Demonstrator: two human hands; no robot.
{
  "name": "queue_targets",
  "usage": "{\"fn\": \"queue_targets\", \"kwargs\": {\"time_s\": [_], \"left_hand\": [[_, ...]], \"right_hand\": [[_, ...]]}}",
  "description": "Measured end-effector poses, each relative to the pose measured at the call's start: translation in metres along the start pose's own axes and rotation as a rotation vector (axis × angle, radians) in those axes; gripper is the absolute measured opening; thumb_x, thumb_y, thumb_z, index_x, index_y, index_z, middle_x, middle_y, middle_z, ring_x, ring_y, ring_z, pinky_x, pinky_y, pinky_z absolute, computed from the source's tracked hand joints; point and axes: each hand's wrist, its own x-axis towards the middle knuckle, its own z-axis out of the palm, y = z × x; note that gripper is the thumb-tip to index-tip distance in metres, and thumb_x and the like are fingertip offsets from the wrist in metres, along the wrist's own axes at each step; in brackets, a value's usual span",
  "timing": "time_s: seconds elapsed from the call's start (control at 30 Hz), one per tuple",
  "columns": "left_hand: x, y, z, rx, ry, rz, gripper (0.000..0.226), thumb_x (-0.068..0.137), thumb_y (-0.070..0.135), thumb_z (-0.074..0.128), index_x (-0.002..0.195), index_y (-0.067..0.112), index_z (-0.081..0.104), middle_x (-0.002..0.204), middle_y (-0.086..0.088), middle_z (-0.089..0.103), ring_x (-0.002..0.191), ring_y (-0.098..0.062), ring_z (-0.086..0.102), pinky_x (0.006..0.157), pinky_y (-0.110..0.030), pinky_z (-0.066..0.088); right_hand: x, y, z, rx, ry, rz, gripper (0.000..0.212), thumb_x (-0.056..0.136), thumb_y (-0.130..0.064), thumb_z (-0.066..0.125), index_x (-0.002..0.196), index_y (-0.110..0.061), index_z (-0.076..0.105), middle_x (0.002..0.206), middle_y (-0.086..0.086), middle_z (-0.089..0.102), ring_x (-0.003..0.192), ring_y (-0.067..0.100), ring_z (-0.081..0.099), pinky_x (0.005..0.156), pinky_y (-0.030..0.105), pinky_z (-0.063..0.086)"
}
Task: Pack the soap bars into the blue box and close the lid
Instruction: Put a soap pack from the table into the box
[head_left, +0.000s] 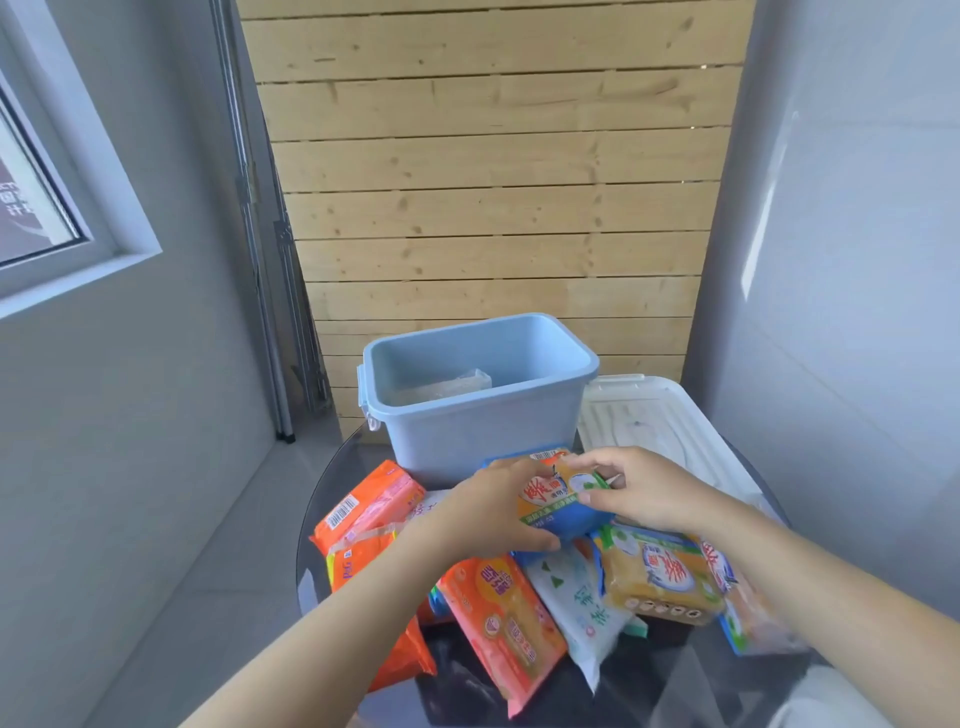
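Both hands, left hand (498, 506) and right hand (641, 491), hold a soap pack (558, 501) before the blue box (467, 415).

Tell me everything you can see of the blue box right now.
The blue box is a pale blue, matte plastic tub with rounded corners, a thick rolled rim and a latch clip on its left side. It stands upright and open at the far side of the round dark table, with no lid on it; a white lid lies just to its right. Inside, one clear-wrapped pack lies on the bottom; otherwise it looks empty. Soap packs are piled against its front wall, where both hands hold one.
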Motion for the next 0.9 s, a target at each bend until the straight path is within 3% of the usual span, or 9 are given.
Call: {"fn": "queue_targets", "kwargs": {"time_s": [0.07, 0.13, 0.3, 0.4, 0.47, 0.53, 0.67, 0.8, 0.9], "left_hand": [[0.0, 0.0, 0.002, -0.041, 0.058, 0.004, 0.074, 0.068, 0.038, 0.073, 0.134, 0.037, 0.039, 0.125, 0.003, 0.056, 0.106, -0.012, 0.052, 0.084, -0.025, 0.044], [-0.001, -0.001, 0.001, -0.108, 0.102, 0.006, 0.076, 0.066, 0.034, 0.074, 0.134, 0.037, 0.04, 0.119, 0.004, 0.06, 0.101, -0.012, 0.056, 0.083, -0.029, 0.051], [0.002, -0.005, -0.026, -0.172, 0.223, 0.055, 0.079, 0.064, 0.031, 0.076, 0.134, 0.037, 0.041, 0.108, 0.015, 0.06, 0.093, -0.005, 0.057, 0.074, -0.014, 0.048], [0.008, -0.004, -0.055, -0.218, 0.274, 0.084, 0.081, 0.062, 0.031, 0.079, 0.134, 0.041, 0.042, 0.101, 0.024, 0.055, 0.092, -0.002, 0.058, 0.073, -0.003, 0.045], [0.016, -0.005, -0.075, -0.265, 0.277, 0.087, 0.083, 0.063, 0.028, 0.082, 0.134, 0.04, 0.042, 0.109, 0.018, 0.054, 0.095, -0.006, 0.062, 0.083, -0.013, 0.049], [0.026, -0.008, -0.092, -0.282, 0.264, 0.084, 0.084, 0.064, 0.026, 0.083, 0.135, 0.039, 0.041, 0.116, 0.012, 0.054, 0.099, -0.009, 0.062, 0.089, -0.022, 0.05], [0.048, -0.023, -0.118, -0.255, 0.256, 0.051, 0.08, 0.065, 0.025, 0.083, 0.135, 0.033, 0.045, 0.116, 0.013, 0.059, 0.097, -0.006, 0.06, 0.076, -0.005, 0.047], [0.069, -0.047, -0.136, -0.202, 0.234, -0.015, 0.077, 0.065, 0.027, 0.082, 0.133, 0.034, 0.046, 0.116, 0.012, 0.059, 0.098, -0.009, 0.06, 0.082, -0.021, 0.051], [0.084, -0.069, -0.143, -0.168, 0.22, -0.067, 0.078, 0.064, 0.028, 0.081, 0.135, 0.033, 0.046, 0.116, 0.012, 0.06, 0.1, -0.01, 0.06, 0.085, -0.025, 0.051]], "right_hand": [[-0.002, 0.0, 0.0, 0.032, 0.027, 0.008, 0.041, 0.083, -0.027, 0.065, 0.122, -0.036, 0.055, 0.128, -0.007, 0.058, 0.119, 0.01, 0.052, 0.095, 0.026, 0.044], [-0.005, -0.001, 0.0, 0.09, 0.059, 0.04, 0.045, 0.082, -0.03, 0.066, 0.124, -0.036, 0.052, 0.119, -0.004, 0.059, 0.11, 0.013, 0.057, 0.091, 0.031, 0.049], [-0.004, -0.012, -0.012, 0.23, 0.217, -0.02, 0.042, 0.081, -0.031, 0.068, 0.12, -0.037, 0.055, 0.109, -0.004, 0.059, 0.106, 0.012, 0.058, 0.093, 0.037, 0.05], [0.004, -0.026, -0.028, 0.376, 0.234, -0.056, 0.034, 0.081, -0.035, 0.066, 0.113, -0.044, 0.057, 0.105, -0.006, 0.064, 0.095, 0.005, 0.063, 0.079, 0.03, 0.055], [0.014, -0.037, -0.04, 0.479, 0.212, -0.062, 0.035, 0.081, -0.036, 0.065, 0.114, -0.045, 0.058, 0.099, -0.004, 0.068, 0.088, 0.005, 0.067, 0.071, 0.027, 0.058], [0.028, -0.045, -0.049, 0.522, 0.197, -0.071, 0.038, 0.083, -0.033, 0.065, 0.119, -0.04, 0.057, 0.098, 0.001, 0.069, 0.089, 0.011, 0.067, 0.075, 0.032, 0.059], [0.065, -0.063, -0.058, 0.514, 0.214, -0.073, 0.039, 0.085, -0.027, 0.063, 0.123, -0.033, 0.055, 0.094, -0.001, 0.07, 0.082, 0.014, 0.067, 0.072, 0.028, 0.058], [0.108, -0.077, -0.054, 0.515, 0.203, -0.041, 0.04, 0.086, -0.024, 0.063, 0.124, -0.027, 0.052, 0.096, 0.003, 0.07, 0.067, 0.012, 0.064, 0.057, 0.017, 0.055], [0.144, -0.083, -0.044, 0.471, 0.188, 0.017, 0.04, 0.085, -0.024, 0.064, 0.124, -0.024, 0.052, 0.109, 0.01, 0.066, 0.073, 0.019, 0.065, 0.075, 0.033, 0.059]]}}
